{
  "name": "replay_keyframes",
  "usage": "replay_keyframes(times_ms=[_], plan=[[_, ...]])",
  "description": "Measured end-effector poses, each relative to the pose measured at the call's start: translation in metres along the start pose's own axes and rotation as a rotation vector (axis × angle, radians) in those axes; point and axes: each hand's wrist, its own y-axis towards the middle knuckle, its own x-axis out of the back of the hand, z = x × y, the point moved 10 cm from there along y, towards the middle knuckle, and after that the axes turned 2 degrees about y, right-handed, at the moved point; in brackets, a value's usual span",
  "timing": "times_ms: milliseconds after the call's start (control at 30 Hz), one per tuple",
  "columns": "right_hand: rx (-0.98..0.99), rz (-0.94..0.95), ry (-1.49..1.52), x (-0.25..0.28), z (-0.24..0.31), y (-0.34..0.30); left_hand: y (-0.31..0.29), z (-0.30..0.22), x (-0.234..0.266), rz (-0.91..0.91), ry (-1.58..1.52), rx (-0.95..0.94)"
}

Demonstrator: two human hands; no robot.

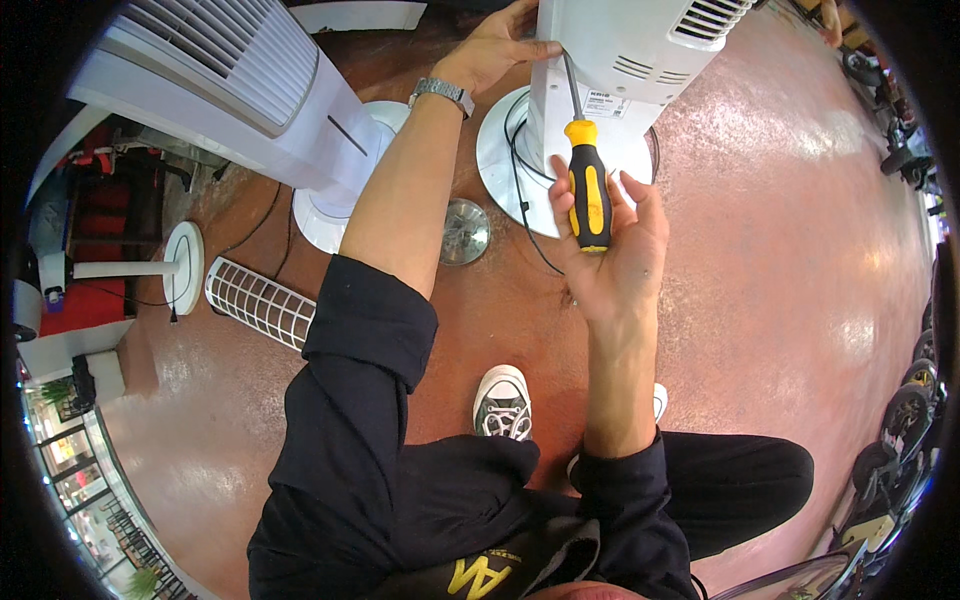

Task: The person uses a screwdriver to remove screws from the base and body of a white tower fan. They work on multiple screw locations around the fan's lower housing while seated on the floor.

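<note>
My right hand [620, 250] holds a black and yellow screwdriver [590, 195], palm up, with the fingers about its handle. The shaft points up and away, its tip at the lower left edge of the white tower fan's housing [600, 50]. My left hand [490, 55], with a metal watch on the wrist, grips that same edge. Its thumb lies by the screwdriver tip, and the other fingers are partly hidden beyond the housing. Below, the fan's column stands on a round white base [500, 150], with a black cord [525, 205] looping over it. Whether a screw sits at the tip I cannot make out.
A second white tower fan [290, 100] stands to the left. Between the fans' bases, a round silver dish [465, 232] lies on the reddish floor. A white grille [260, 300] and a white stand with a round base [183, 268] lie further left. Wheels [905, 410] line the right side.
</note>
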Motion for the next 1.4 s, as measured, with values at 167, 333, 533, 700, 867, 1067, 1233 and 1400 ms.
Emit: replay_keyframes(times_ms=[167, 333, 533, 700, 867, 1067, 1233, 1400], plan=[[-0.112, 0.282, 0.207, -0.005, -0.007, 0.01, 0.004, 0.001, -0.001, -0.032, 0.038, 0.006], [0.54, -0.037, -1.097, -0.025, 0.032, -0.008, -0.002, -0.004, -0.001, -0.003, 0.053, -0.003], [0.176, -0.036, -0.159, -0.002, 0.011, -0.007, 0.001, -0.006, -0.004, 0.041, 0.042, -0.027], [-0.211, 0.158, 0.336, -0.001, -0.023, -0.013, -0.002, -0.003, 0.001, -0.073, 0.119, 0.044], [0.023, 0.032, -0.053, -0.011, 0.0, -0.017, -0.002, 0.001, 0.004, -0.085, 0.12, 0.05], [0.484, -0.057, -1.031, -0.014, 0.028, -0.016, 0.0, 0.004, 0.009, -0.048, 0.094, 0.024], [0.083, 0.024, -0.099, 0.001, 0.005, -0.012, 0.001, -0.003, 0.002, -0.004, 0.11, -0.033], [0.052, 0.159, 0.07, -0.008, 0.002, -0.006, 0.003, -0.002, 0.0, -0.018, 0.132, -0.023]])
